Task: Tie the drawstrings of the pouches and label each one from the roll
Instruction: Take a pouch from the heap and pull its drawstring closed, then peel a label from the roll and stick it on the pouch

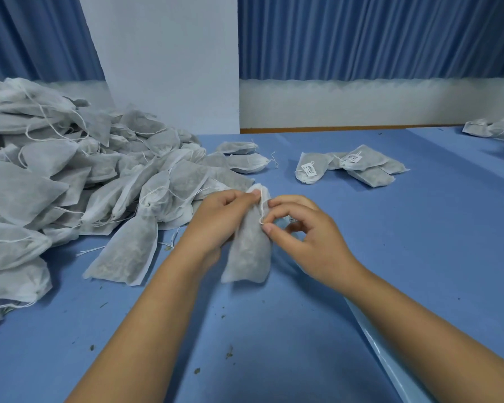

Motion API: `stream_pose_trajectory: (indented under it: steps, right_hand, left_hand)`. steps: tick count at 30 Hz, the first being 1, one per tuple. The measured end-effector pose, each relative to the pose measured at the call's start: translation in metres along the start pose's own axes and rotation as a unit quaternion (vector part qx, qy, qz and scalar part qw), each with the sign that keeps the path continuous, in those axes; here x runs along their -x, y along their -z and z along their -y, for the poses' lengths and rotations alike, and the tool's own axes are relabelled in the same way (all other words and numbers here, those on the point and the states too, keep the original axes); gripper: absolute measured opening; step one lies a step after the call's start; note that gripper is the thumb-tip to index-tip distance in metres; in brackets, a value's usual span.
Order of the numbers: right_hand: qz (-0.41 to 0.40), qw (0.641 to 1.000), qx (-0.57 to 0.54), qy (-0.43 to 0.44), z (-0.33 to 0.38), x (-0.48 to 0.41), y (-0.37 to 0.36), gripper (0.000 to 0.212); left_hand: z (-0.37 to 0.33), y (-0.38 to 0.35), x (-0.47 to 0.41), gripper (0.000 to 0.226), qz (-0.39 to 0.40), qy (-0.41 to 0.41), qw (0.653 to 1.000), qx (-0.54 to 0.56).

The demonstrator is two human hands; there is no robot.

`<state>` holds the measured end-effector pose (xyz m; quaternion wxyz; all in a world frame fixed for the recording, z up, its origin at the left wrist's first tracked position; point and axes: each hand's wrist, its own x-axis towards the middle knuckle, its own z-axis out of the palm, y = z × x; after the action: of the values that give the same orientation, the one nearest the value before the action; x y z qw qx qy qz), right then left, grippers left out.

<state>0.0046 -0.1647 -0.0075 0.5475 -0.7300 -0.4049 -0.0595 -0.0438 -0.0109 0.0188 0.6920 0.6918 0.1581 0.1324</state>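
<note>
I see a white, translucent pouch (249, 248), dark fill showing, upright: left hand (220, 219) fingers pinching its gathered neck, right hand (300, 231) fingers pinching its string (261, 209).

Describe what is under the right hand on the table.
Beneath the right hand, a small clear, roll-like object shows between the fingers, resting on the blue table. The hand covers most of it, so whether it is the label roll cannot be confirmed.
</note>
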Motion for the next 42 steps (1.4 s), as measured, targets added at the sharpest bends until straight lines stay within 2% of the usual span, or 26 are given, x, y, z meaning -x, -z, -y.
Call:
stream_pose_trajectory:
  steps: [3,5,7,9,12,15,19,22,24,26,28,30,34,38,42]
  right_hand:
    - [0.01,0.999,0.031,0.004,-0.002,-0.001,0.002,0.019]
    - [0.012,0.999,0.033,0.01,-0.002,-0.006,0.007,0.016]
    - [-0.041,0.998,0.031,-0.024,-0.007,-0.017,0.015,0.008]
    - [-0.064,0.988,0.115,-0.081,-0.018,-0.034,0.023,0.008]
    - [0.014,0.945,0.285,-0.16,-0.035,-0.055,0.027,0.011]
    - [0.081,0.908,0.36,-0.199,-0.045,-0.066,0.019,0.022]
    - [0.113,0.882,0.395,-0.229,-0.052,-0.073,0.012,0.032]
    - [0.112,0.897,0.365,-0.222,-0.054,-0.074,0.014,0.031]
    - [0.096,0.927,0.305,-0.196,-0.055,-0.07,0.016,0.031]
    - [0.058,0.962,0.204,-0.17,-0.054,-0.065,0.018,0.025]
    - [0.026,0.984,0.035,-0.174,-0.052,-0.059,0.019,0.011]
    - [0.007,0.982,-0.091,-0.167,-0.05,-0.054,0.021,0.012]
    - [-0.02,0.967,-0.207,-0.15,-0.044,-0.052,0.026,0.013]
    - [-0.016,0.965,-0.216,-0.146,-0.04,-0.049,0.023,0.012]
    - [-0.04,0.998,-0.006,-0.053,-0.04,-0.044,0.007,0.009]
  left_hand:
    - [-0.001,0.001,0.001,0.023,0.061,0.006,0.998,0.003]
    - [0.002,0.003,-0.001,0.023,0.038,-0.009,0.999,-0.027]
    - [0.004,0.009,-0.005,0.016,-0.002,-0.002,1.0,-0.03]
    - [0.006,0.017,-0.011,0.009,-0.02,0.02,0.999,-0.019]
    - [0.009,0.028,-0.017,0.021,-0.018,0.048,0.999,-0.015]
    - [0.014,0.032,-0.022,0.03,-0.002,0.07,0.997,-0.03]
    - [0.019,0.032,-0.024,0.006,0.009,0.141,0.99,-0.008]
    - [0.023,0.034,-0.026,0.019,0.029,0.176,0.984,-0.017]
    - [0.025,0.032,-0.025,0.035,0.05,0.187,0.981,-0.03]
    - [0.026,0.031,-0.024,0.038,0.062,0.191,0.979,-0.032]
    - [0.026,0.033,-0.026,0.029,0.072,0.19,0.979,-0.004]
    - [0.025,0.037,-0.027,0.025,0.077,0.184,0.98,0.023]
    - [0.023,0.046,-0.028,0.023,0.042,0.121,0.991,0.048]
    - [0.019,0.038,-0.025,0.018,0.013,-0.014,0.999,0.034]
    - [0.013,0.024,-0.02,0.026,0.013,-0.052,0.999,0.0]
